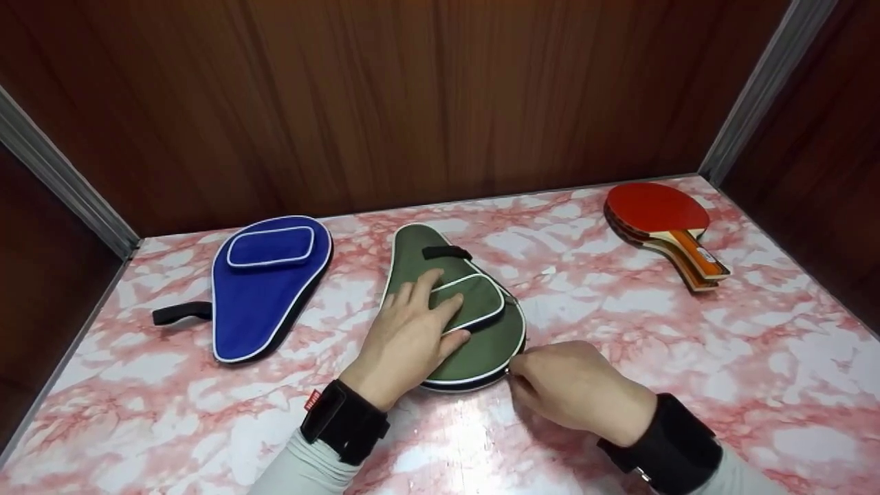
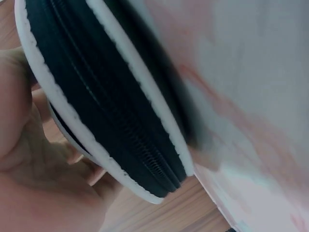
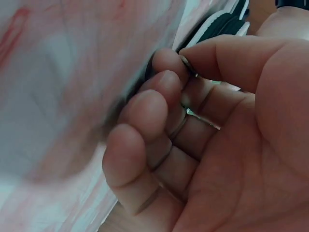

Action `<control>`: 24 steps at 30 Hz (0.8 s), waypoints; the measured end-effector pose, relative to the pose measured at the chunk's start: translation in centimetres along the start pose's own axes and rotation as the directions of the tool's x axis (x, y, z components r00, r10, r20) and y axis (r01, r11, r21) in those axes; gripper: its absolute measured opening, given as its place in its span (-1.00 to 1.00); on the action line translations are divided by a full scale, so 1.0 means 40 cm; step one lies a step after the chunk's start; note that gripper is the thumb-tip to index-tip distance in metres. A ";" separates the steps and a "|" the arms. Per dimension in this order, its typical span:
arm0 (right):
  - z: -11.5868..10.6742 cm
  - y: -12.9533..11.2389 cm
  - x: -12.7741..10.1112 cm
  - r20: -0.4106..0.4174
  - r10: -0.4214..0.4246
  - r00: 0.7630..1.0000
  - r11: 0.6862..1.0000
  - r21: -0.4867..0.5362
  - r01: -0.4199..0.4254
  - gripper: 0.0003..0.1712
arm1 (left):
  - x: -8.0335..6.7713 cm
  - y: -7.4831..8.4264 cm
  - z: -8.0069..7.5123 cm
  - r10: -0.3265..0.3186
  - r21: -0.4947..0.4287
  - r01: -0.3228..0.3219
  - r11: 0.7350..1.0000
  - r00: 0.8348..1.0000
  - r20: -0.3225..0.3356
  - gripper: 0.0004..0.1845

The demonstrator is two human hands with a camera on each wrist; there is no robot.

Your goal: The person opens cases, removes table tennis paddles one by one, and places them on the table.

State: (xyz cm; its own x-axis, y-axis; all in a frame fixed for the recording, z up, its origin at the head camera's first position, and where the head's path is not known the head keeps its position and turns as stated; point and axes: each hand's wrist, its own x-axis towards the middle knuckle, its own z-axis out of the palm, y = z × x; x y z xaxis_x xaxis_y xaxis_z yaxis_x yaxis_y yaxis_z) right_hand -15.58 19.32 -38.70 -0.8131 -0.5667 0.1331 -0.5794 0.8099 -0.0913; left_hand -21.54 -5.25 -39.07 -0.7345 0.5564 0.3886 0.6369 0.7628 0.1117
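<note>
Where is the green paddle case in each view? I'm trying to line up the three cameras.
Head: green paddle case at centre, flat under the left hand, right hand pinching at its near edge.
Left wrist: its black zipper edge with white piping runs from upper left to bottom centre.
Right wrist: only a sliver at the top, behind the fingertips.
Shared landmark: the pink marbled tabletop.

Small red tag on left wrist strap, lettering too small to read
</note>
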 end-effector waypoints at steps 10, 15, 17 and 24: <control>-0.015 0.051 0.005 0.128 0.231 0.964 0.972 -0.001 -0.233 -0.70 | -0.009 0.010 -0.069 0.048 -0.109 -0.027 0.994 0.979 0.198 -0.30; -0.017 0.066 0.000 0.084 0.267 0.960 0.963 -0.052 -0.264 -0.68 | -0.014 -0.004 -0.105 0.159 -0.270 -0.068 0.960 0.931 0.328 -0.33; -0.015 0.070 0.000 0.048 0.260 0.964 0.964 -0.067 -0.257 -0.71 | -0.013 -0.007 -0.102 0.189 -0.261 -0.103 0.960 0.925 0.329 -0.33; -0.008 0.076 0.005 0.034 0.244 0.969 0.967 -0.088 -0.240 -0.79 | -0.018 -0.028 -0.070 0.161 -0.249 -0.073 0.966 0.922 0.352 -0.22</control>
State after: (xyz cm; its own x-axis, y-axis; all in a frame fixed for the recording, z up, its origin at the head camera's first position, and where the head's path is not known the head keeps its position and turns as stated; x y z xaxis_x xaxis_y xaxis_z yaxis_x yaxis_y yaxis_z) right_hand -17.49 21.73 -38.61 -0.9313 -0.3567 0.0732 -0.3598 0.9324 -0.0336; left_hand -21.07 -7.41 -36.89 -0.6571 0.7519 0.0539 0.7273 0.6136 0.3074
